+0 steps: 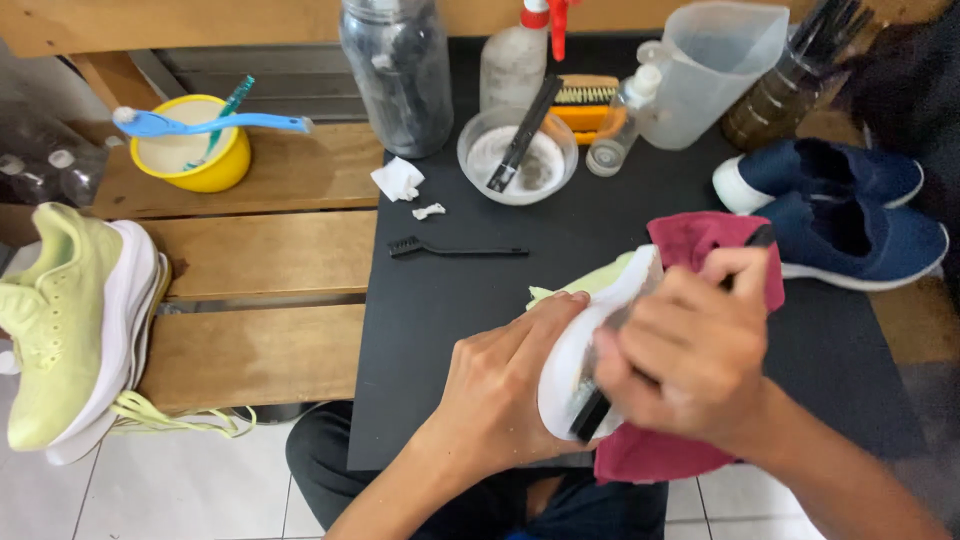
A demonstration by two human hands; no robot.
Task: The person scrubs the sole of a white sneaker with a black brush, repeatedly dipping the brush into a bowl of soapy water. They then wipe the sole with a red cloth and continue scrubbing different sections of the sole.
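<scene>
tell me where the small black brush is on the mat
In the head view the small black brush lies loose on the black mat, left of centre, just below the glass bowl and above the left hand.

Lime-green shoe (590, 330) white sole; maroon cloth (700, 245); black mat (450, 300); 2 navy shoes (850, 205); yellow bowl (195, 150).

Black mat (450, 300) on slatted wooden bench (260, 350)

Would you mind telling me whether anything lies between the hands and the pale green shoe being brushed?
Nothing visible: the left hand grips the shoe directly; the right hand works it through a black brush, red cloth beneath.
</scene>
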